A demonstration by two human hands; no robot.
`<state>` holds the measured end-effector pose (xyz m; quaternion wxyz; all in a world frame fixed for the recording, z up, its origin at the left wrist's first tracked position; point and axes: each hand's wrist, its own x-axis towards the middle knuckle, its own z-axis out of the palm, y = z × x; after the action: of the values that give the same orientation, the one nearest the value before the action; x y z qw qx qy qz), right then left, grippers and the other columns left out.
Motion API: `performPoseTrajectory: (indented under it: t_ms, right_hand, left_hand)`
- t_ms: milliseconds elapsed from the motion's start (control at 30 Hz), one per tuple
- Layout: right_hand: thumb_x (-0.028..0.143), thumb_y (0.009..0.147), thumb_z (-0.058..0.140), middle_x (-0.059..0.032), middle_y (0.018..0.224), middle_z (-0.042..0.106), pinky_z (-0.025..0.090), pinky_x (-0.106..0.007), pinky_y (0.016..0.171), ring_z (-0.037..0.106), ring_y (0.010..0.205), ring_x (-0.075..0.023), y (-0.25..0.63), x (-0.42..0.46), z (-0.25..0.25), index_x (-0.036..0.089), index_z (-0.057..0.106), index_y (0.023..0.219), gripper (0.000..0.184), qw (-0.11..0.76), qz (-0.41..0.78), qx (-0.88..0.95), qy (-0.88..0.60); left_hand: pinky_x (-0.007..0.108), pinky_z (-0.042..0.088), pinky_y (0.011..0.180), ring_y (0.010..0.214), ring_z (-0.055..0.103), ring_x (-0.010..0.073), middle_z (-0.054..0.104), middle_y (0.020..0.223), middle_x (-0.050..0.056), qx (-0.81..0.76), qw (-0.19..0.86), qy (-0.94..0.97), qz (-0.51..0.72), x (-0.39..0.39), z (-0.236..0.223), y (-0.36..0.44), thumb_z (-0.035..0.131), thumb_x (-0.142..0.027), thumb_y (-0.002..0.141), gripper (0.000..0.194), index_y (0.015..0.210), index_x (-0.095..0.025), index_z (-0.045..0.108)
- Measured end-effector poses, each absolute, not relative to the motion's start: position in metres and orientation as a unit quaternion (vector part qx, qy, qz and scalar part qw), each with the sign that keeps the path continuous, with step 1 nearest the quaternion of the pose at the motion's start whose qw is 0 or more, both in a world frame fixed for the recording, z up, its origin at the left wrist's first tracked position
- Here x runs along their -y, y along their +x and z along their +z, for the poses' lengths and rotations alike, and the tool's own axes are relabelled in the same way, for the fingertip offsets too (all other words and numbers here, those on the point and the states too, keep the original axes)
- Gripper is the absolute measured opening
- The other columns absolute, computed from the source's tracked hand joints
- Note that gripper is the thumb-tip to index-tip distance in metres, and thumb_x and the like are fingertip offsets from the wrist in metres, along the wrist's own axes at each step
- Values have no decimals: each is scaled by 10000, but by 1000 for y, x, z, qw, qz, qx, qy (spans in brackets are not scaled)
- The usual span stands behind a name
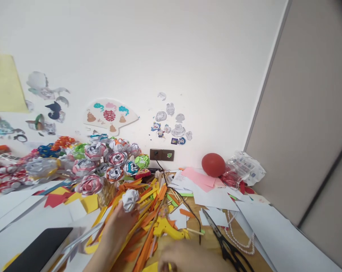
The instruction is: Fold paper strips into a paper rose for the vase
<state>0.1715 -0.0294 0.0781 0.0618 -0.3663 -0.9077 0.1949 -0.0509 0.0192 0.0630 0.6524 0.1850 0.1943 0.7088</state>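
Observation:
My left hand (pixel 120 221) reaches forward over a heap of orange and yellow paper strips (pixel 144 211) and its fingers close on a white paper rose (pixel 130 199). My right hand (pixel 184 258) is low at the bottom edge, blurred by motion, just below a yellow glue gun (pixel 167 228); its fingers do not show clearly. A cluster of finished paper roses (pixel 108 164) in white, pink, blue and green stands just beyond the left hand.
Black scissors (pixel 223 241) lie to the right of the glue gun beside a string of white beads (pixel 241 241). A red ball (pixel 213 164), plastic packets and loose white and pink sheets sit at the back right. A dark tablet (pixel 39 251) lies front left. The wall holds stickers and a socket (pixel 161 154).

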Motion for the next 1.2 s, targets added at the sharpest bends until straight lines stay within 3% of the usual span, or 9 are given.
performPoseTrajectory:
  t_ms: [133,300,433,567,667,933,1200]
  right_hand:
    - [241,813,569,-28,878,710,466,-241,701,642,821,-186,113,-18,95,204,688,889,146,54,121,935,-329]
    - [134,811,560,-120,917,699,482,-301,710,617,902,-250,64,-42,91,110,691,940,186,9,2,942,-336]
    - [128,773,612,-105,853,699,480,-309,701,599,894,-255,60,-46,78,138,718,875,148,-20,12,955,-294]
    - [175,769,644,-58,891,665,456,-287,751,549,957,-223,70,-47,66,215,720,838,110,14,24,970,-242]
    - [142,772,625,-61,878,650,452,-299,752,532,961,-231,75,-46,63,204,715,781,110,18,21,971,-238]
    - [-6,793,452,-126,994,622,461,-342,770,538,992,-249,71,-48,67,94,633,978,277,94,6,938,-334]
    - [18,791,469,-124,986,671,427,-381,832,554,1004,-259,75,-72,61,106,632,1026,299,51,33,918,-392]
  left_hand:
    - [310,540,623,667,648,196,728,855,30,-225,624,202,721,-25,63,-66,598,-260,758,219,957,-201,669]
    - [284,533,656,694,640,183,722,881,36,-233,622,226,713,-27,59,-71,617,-296,756,253,985,-197,662]
    - [279,530,646,674,632,180,724,860,43,-232,603,235,726,-27,61,-72,634,-314,745,268,983,-195,663]
    - [285,533,630,657,635,185,722,845,40,-242,603,226,726,-25,62,-70,632,-306,741,253,964,-193,666]
    - [288,533,632,663,637,190,719,841,49,-231,613,240,717,-24,62,-70,624,-311,749,236,948,-191,665]
    - [322,542,618,639,625,189,707,789,92,-210,622,181,732,-24,65,-81,580,-257,758,148,841,-163,660]
    - [332,543,600,618,636,200,727,815,133,-228,616,158,737,-26,57,-83,578,-238,767,179,887,-142,668]
